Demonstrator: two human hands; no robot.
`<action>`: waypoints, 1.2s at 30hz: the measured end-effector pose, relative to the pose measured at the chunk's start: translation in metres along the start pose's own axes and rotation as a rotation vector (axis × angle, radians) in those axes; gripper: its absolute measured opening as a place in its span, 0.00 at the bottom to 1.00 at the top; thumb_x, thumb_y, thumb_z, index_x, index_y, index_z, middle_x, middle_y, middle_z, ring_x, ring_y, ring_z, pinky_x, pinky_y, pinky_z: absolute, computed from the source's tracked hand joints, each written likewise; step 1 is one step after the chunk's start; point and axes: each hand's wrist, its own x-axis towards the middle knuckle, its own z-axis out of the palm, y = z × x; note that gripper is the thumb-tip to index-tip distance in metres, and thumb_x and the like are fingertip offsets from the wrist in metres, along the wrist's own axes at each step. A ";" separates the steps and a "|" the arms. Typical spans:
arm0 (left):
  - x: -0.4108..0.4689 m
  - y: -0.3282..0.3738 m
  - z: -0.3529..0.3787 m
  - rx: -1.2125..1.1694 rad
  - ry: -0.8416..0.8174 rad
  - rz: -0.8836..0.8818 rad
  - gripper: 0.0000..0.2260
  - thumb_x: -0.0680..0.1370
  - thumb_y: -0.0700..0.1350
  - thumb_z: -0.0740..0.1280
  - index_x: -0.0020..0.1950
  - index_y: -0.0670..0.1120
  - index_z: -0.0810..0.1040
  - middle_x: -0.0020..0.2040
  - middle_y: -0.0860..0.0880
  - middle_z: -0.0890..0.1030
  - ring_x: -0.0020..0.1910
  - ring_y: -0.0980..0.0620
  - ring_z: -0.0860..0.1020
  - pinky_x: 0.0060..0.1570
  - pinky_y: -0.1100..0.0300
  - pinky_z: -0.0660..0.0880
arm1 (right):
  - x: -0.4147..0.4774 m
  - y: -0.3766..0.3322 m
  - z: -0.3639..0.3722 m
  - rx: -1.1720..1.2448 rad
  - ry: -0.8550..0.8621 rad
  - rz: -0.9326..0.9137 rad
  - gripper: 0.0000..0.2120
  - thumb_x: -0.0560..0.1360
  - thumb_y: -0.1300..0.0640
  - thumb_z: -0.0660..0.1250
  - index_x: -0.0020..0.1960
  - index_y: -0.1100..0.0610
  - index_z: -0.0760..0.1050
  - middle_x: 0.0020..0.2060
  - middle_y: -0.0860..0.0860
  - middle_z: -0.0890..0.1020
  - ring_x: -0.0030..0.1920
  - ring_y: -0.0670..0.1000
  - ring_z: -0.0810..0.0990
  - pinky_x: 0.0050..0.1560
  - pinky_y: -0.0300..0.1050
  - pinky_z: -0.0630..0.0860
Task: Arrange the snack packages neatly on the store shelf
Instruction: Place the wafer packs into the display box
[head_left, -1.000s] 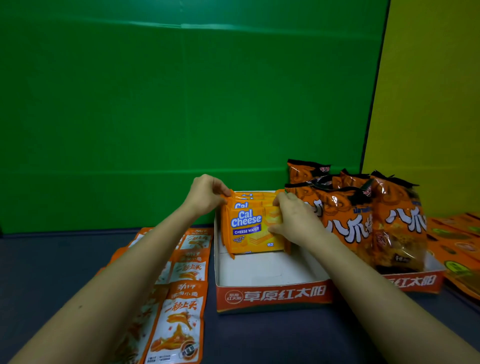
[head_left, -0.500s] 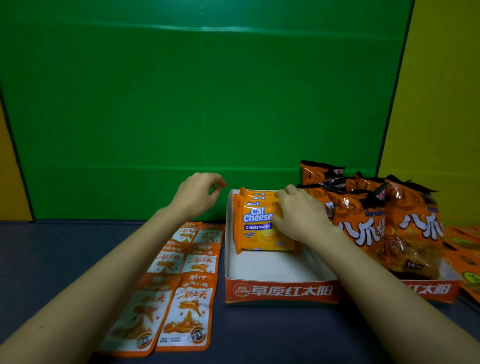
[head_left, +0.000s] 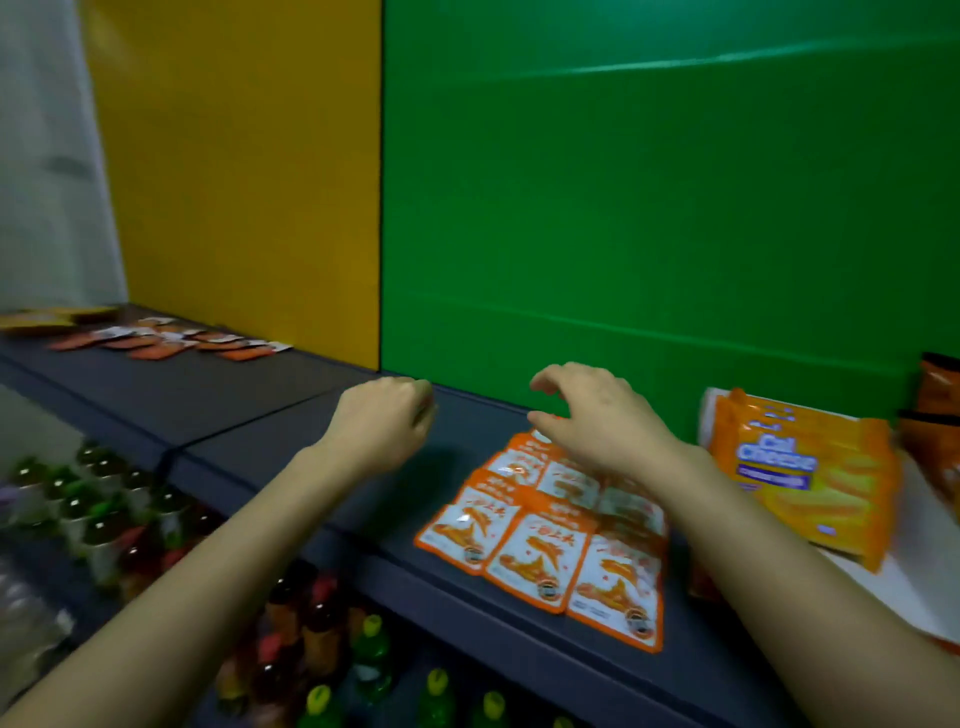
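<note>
Behind the work area I see a green panel (head_left: 649, 208) on the right and a yellow panel (head_left: 244, 156) on the left, meeting at a thin dark vertical seam (head_left: 381, 182). Far left is a pale grey wall (head_left: 47, 156), blurred. On a lower level stand upright bottles: dark-capped bottles (head_left: 98, 499) at left, yellow-green-capped bottles (head_left: 371, 631) nearer centre. I cannot read their labels.

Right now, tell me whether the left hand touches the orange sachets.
Apart. The head view shows bare shelf between the left hand and the orange sachets.
</note>
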 end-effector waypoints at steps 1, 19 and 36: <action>-0.009 -0.017 -0.002 0.011 -0.016 -0.034 0.12 0.80 0.50 0.57 0.55 0.45 0.75 0.56 0.46 0.80 0.55 0.42 0.77 0.47 0.52 0.73 | 0.005 -0.013 0.006 0.008 -0.013 -0.024 0.20 0.75 0.47 0.62 0.65 0.52 0.70 0.63 0.51 0.75 0.63 0.55 0.74 0.63 0.52 0.71; -0.143 -0.361 -0.076 0.195 -0.116 -0.299 0.13 0.79 0.53 0.58 0.58 0.49 0.74 0.58 0.49 0.79 0.56 0.46 0.77 0.47 0.55 0.71 | 0.123 -0.339 0.141 0.292 -0.139 -0.173 0.17 0.76 0.48 0.63 0.64 0.51 0.71 0.61 0.49 0.76 0.61 0.52 0.75 0.59 0.49 0.74; -0.115 -0.606 -0.044 0.206 -0.060 -0.425 0.14 0.79 0.54 0.58 0.59 0.50 0.75 0.57 0.52 0.79 0.56 0.49 0.77 0.48 0.57 0.71 | 0.314 -0.531 0.246 0.441 -0.215 -0.206 0.15 0.75 0.49 0.65 0.61 0.53 0.74 0.59 0.50 0.79 0.59 0.51 0.76 0.58 0.47 0.74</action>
